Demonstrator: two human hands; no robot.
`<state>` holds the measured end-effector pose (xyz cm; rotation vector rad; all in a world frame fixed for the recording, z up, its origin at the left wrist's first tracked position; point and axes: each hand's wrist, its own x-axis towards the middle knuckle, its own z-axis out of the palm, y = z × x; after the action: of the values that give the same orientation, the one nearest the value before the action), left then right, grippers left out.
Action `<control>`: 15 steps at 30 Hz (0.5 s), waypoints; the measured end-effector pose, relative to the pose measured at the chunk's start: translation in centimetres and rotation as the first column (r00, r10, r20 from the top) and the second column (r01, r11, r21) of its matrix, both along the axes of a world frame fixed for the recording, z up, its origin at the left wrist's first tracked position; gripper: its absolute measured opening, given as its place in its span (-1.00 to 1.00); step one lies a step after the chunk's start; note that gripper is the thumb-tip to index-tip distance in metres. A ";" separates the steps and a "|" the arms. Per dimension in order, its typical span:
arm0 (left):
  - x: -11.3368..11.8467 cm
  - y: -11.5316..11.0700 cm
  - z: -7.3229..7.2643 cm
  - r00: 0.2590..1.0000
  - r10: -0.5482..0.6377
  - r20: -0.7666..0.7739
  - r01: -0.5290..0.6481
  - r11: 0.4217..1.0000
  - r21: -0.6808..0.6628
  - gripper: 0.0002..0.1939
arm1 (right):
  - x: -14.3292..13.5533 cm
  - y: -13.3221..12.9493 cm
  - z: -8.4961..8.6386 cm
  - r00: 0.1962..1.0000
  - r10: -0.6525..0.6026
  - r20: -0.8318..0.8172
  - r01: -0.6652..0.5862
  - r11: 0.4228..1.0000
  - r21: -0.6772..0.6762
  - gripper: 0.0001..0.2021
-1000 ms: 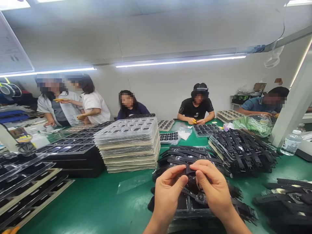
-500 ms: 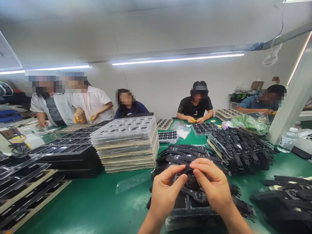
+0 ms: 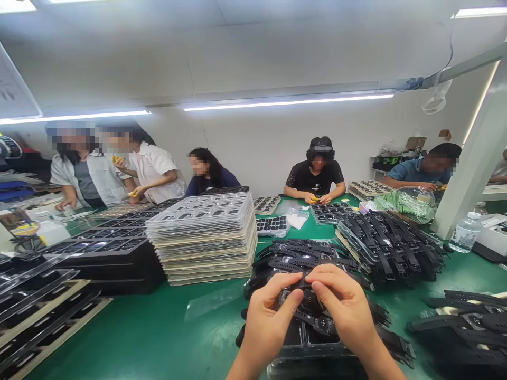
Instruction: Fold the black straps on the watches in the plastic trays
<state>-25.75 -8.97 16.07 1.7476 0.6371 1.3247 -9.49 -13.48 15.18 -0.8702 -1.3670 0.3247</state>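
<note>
Both hands meet over a pile of black watches with straps [image 3: 301,248] near the front of the green table. My left hand [image 3: 273,311] pinches the left side of a dark watch [image 3: 309,300], thumb and forefinger closed on it. On the other side, my right hand [image 3: 343,306] grips the same watch near its strap end, fingertips almost touching those of my left hand. The fingers cover part of the watch. Beneath lies a clear plastic tray [image 3: 297,343] with dark compartments, and another watch [image 3: 322,323] rests just below my hands.
A tall stack of trays [image 3: 206,237] stands left of the pile, with black trays [image 3: 114,258] beyond it. More strapped watches [image 3: 392,243] lie to the right, near a water bottle [image 3: 465,232]. Several people sit or stand across the table [image 3: 150,338].
The view has tilted slightly, so things sit a little lower. Both hands still hold the watch. Across the table, one person in white has raised a hand with something yellow; the seated person beside has turned.
</note>
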 end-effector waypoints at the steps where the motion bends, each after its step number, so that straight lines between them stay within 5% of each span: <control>1: -0.1 0.1 0.0 1.000 -0.010 -0.020 0.010 1.000 0.009 -0.80 | -0.1 0.1 0.0 1.000 -0.014 0.004 0.014 1.000 -0.001 -0.84; 8: -0.7 -0.6 0.3 0.993 0.021 -0.115 -0.024 1.000 -0.019 -0.79 | 0.3 -0.5 -0.2 0.974 0.066 0.217 -0.038 0.991 -0.129 -0.64; 15: -0.8 -0.2 -0.9 0.939 0.000 -0.344 0.130 0.927 0.353 -0.77 | 3.8 1.0 -6.4 0.959 0.141 0.246 -0.090 0.974 -0.207 -0.55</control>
<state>-26.52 -9.15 15.19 2.3198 0.5286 1.1584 -5.69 -12.52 8.78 -1.0222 -1.6546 0.4526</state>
